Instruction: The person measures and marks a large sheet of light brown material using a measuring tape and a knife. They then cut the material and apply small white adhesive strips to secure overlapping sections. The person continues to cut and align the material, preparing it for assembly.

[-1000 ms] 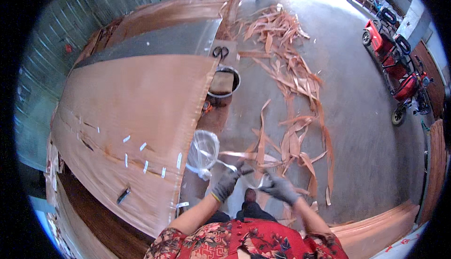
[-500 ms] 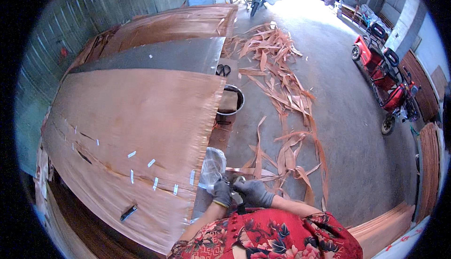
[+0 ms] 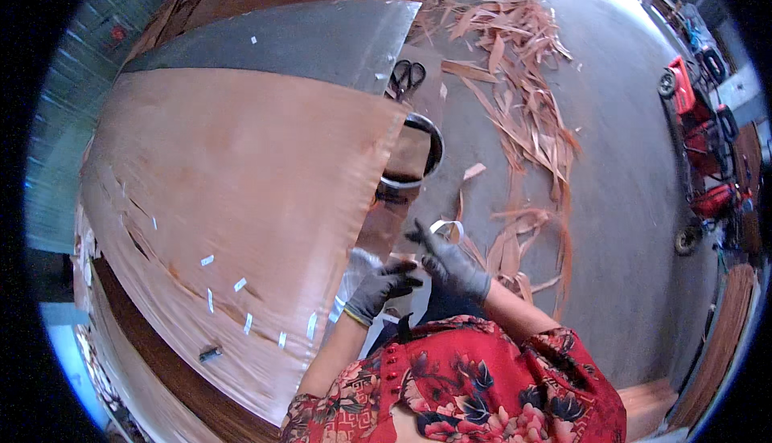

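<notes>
My left hand, in a dark grey glove, is just off the near right edge of a large brown wood veneer sheet. Its fingers stretch to the right, apart, with nothing visible in them. My right hand, gloved alike, is a little farther out; a thin white ring, seemingly a roll of tape, is held at it, partly hidden by the hand. Clear plastic lies beside my left hand. Small white strips dot the veneer along its cracks. A small black object rests on its near part.
Black-handled scissors and a round metal basin with a brown block stand by the sheet's right edge. Beyond the sheet lies a grey panel. Loose veneer strips litter the floor. A red three-wheeler is parked at right.
My hands, close together before, are now apart; the right has moved farther out and right with the white ring. The view has tilted down toward the sheet and floor.
</notes>
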The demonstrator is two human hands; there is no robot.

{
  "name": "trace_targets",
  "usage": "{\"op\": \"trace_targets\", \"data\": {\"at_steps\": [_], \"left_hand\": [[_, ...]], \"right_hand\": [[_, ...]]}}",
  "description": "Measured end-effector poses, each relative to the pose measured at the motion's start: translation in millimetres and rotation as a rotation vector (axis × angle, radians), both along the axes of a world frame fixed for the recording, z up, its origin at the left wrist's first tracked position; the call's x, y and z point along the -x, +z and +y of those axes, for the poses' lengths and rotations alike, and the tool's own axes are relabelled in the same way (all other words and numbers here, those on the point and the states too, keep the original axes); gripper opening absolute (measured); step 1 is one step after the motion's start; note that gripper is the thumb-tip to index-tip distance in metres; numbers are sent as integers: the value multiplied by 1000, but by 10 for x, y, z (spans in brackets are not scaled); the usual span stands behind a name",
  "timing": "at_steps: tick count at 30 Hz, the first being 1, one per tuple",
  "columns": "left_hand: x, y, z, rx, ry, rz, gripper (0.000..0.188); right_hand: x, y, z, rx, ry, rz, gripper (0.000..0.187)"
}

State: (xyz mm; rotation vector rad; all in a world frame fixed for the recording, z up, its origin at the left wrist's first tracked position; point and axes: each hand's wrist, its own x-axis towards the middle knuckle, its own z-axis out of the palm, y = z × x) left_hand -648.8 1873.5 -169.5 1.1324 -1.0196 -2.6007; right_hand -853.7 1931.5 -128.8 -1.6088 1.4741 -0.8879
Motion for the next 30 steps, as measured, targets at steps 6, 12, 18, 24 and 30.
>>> {"op": "trace_targets", "data": {"at_steps": [6,12,18,24,30], "left_hand": [[799,-71,-449,-88,185,-85,29],[1050,-235,-661,17,179,-217,20],[1303,-616,-1079,674,261,-240,19],[1545,-721,-1600,136,299,-478,23],[1672,-1051,-1747,-91,431,-351,15]], "right_hand": [[517,-347,-505,55,208,-233,69],[901,-732,-909,13,78,-166,56],[2354,-462,-2093,8,-295,-319,46],[2204,-223,-1974,46,48,1092,67],[1419,-960,-1928,271,380,878,56]]}}
